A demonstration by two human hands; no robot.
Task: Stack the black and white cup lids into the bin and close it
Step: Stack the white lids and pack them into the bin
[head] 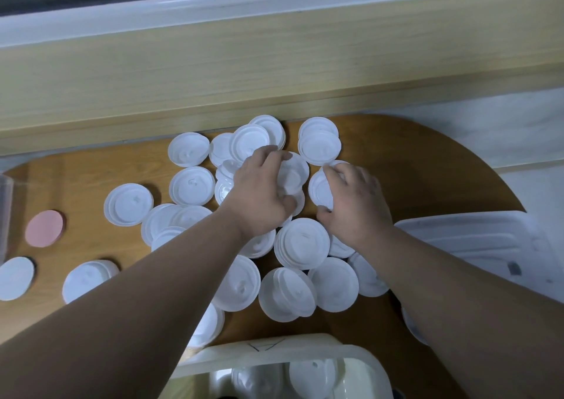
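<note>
Several white cup lids (302,247) lie scattered and overlapping across the wooden table (412,166). My left hand (259,191) reaches over the middle of the pile, its fingers curled around a small stack of white lids (294,171). My right hand (355,203) grips the edge of another white lid (319,188) just beside it. The translucent bin (360,356) stands at the near edge below my arms, with a few white lids inside. No black lids show.
The bin's white cover (470,240) lies on the table's right side. A pink disc (45,228) and a white disc (15,278) sit at the left, near a clear container (5,206). A wooden ledge (274,72) and window frame run along the back.
</note>
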